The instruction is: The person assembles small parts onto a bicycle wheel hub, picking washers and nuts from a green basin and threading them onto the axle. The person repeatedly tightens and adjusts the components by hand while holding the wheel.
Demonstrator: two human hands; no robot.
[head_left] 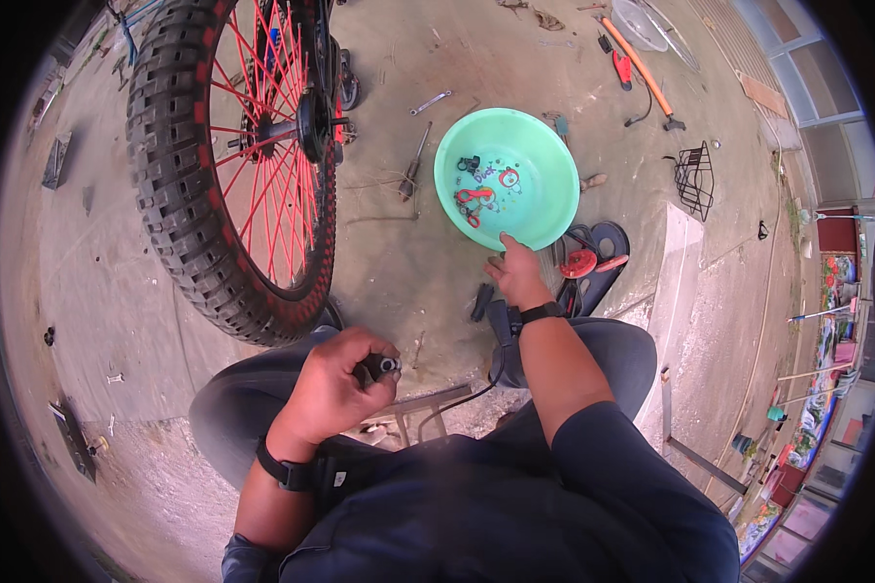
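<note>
Left hand (pixel 335 384) fisted around small black part (pixel 379 367). Right hand (pixel 517 272), fingers loosely open, touching green basin (pixel 544 185) rim at six o'clock. Bicycle wheel (pixel 170 165) at ten o'clock.

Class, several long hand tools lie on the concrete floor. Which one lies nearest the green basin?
The dark-handled screwdriver just left of the green basin. The silver wrench lies farther up, and the orange-handled tool sits far off to the upper right.
</note>
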